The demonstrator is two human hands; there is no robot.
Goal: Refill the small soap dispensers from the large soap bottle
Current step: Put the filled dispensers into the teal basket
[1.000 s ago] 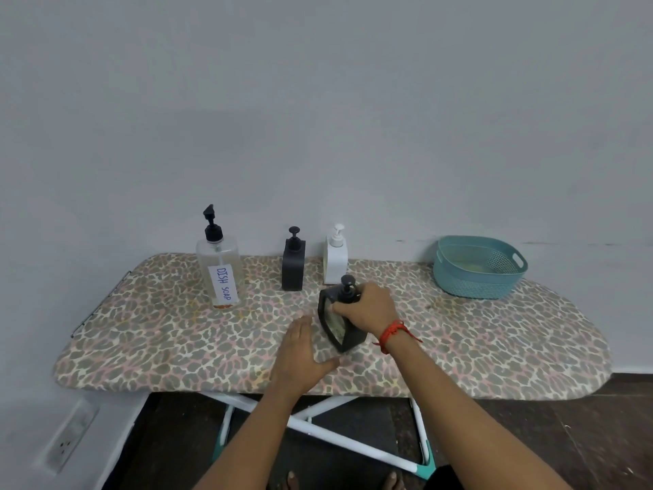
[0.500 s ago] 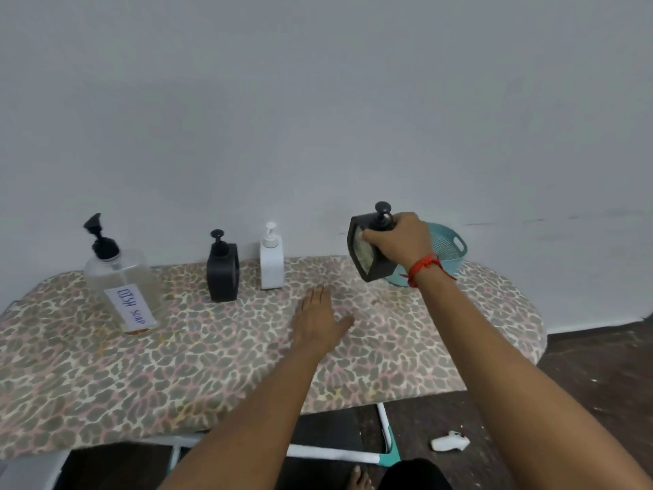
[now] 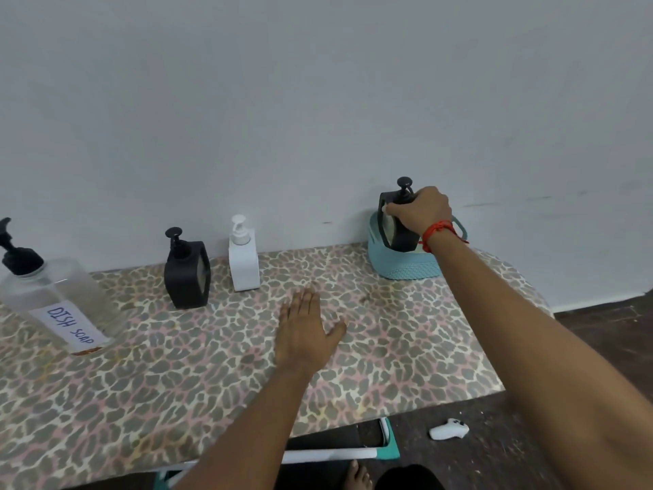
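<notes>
Your right hand (image 3: 422, 209) gripping black dispenser (image 3: 395, 224) by its top, holding it inside teal basket (image 3: 403, 265). Your left hand (image 3: 304, 330) resting flat, fingers spread, on ironing board (image 3: 212, 366).

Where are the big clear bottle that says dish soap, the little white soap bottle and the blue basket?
Big clear plastic dish soap bottle (image 3: 70, 305): head view, its body.
Small white square soap dispenser (image 3: 243, 265): head view, its front.
Teal woven basket (image 3: 403, 265): head view, its outer wall.
</notes>
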